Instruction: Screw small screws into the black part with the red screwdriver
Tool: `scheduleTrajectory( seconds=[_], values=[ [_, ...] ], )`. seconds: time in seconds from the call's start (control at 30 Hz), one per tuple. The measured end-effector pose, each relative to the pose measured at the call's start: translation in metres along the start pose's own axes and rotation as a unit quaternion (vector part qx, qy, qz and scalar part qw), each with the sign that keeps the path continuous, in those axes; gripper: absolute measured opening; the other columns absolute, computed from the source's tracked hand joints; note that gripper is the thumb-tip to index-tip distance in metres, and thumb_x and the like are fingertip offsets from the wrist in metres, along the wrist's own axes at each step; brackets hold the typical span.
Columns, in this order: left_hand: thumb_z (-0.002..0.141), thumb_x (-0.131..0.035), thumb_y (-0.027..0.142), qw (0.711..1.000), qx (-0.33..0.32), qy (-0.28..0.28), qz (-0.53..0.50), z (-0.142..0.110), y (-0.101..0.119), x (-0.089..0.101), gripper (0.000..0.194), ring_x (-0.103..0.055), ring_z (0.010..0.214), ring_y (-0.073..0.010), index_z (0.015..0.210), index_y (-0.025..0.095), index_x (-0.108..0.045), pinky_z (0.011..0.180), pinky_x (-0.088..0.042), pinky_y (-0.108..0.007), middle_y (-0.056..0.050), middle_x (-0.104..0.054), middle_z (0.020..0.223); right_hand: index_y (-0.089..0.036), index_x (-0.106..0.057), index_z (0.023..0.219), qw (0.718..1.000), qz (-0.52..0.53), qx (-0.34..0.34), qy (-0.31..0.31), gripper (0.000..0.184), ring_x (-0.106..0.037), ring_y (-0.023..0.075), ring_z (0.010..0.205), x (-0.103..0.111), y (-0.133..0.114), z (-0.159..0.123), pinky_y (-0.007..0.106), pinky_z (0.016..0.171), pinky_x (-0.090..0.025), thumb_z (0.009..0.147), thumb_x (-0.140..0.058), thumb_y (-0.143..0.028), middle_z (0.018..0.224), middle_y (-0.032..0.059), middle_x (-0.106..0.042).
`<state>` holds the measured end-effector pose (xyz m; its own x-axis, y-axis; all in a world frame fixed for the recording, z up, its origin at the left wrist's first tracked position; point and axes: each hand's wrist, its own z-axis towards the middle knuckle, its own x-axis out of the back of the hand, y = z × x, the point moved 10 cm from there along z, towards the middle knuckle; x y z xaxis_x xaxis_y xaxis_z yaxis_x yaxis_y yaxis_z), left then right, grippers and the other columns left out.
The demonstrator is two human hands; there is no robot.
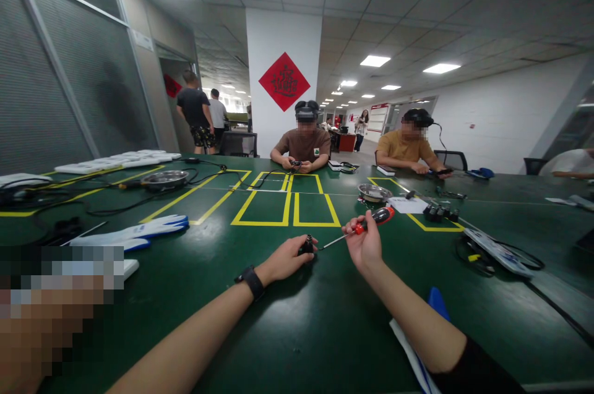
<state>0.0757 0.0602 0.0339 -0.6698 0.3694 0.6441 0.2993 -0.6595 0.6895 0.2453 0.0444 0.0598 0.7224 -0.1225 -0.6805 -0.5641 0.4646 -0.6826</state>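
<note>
My left hand (288,256) is closed around a small black part (308,244) with a narrow, upright top, low over the green table (297,326). What the part is, I cannot make out. In my right hand (365,244) is a screwdriver (382,216) with a red and black handle, held between thumb and fingers. Its metal shaft slants down to the left, and the tip is close to the black part; whether they touch, I cannot tell. A dark band circles my left wrist.
Metal bowls (374,193) (164,179) stand farther back. White-and-blue gloves (134,233) lie left, another (417,351) by my right forearm. Black parts (440,213), a power strip (497,250) and cables are at right. Yellow tape marks the table. Two people sit opposite; a pixelated area covers the lower left.
</note>
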Motion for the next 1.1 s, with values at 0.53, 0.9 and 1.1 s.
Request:
scheduleTrajectory(
  seconds=[0.53, 0.9, 1.1],
  values=[
    [0.068, -0.070, 0.033, 0.999, -0.013, 0.027, 0.037, 0.001, -0.009, 0.008, 0.053, -0.059, 0.089, -0.0195, 0.116, 0.019, -0.052, 0.081, -0.045, -0.031, -0.003, -0.064, 0.097, -0.022, -0.035, 0.053, 0.996, -0.008, -0.078, 0.034, 0.051, -0.016, 0.0062, 0.030, 0.025, 0.025, 0.003, 0.020, 0.034, -0.024, 0.079, -0.034, -0.065, 0.037, -0.0115, -0.018],
    [0.072, -0.061, 0.022, 0.999, -0.018, 0.000, 0.034, -0.003, -0.009, 0.006, 0.059, -0.051, 0.109, -0.0228, 0.128, 0.023, -0.043, 0.099, -0.035, -0.037, -0.005, -0.059, 0.116, -0.019, -0.046, 0.062, 0.989, -0.014, -0.067, 0.133, 0.032, -0.034, 0.0032, 0.034, 0.042, 0.025, 0.000, 0.016, 0.038, -0.038, 0.079, -0.055, -0.045, 0.046, -0.0087, -0.042],
    [0.090, -0.036, 0.033, 0.988, 0.055, 0.135, 0.044, -0.001, -0.040, 0.040, 0.034, -0.049, 0.111, -0.0206, 0.115, 0.020, -0.055, 0.099, -0.035, -0.035, -0.005, -0.057, 0.117, -0.018, -0.056, 0.070, 0.963, -0.118, -0.160, 0.183, 0.014, -0.045, 0.0048, 0.038, 0.060, 0.049, -0.007, 0.017, 0.036, -0.042, 0.070, -0.068, -0.024, 0.052, -0.0058, -0.054]
  ],
)
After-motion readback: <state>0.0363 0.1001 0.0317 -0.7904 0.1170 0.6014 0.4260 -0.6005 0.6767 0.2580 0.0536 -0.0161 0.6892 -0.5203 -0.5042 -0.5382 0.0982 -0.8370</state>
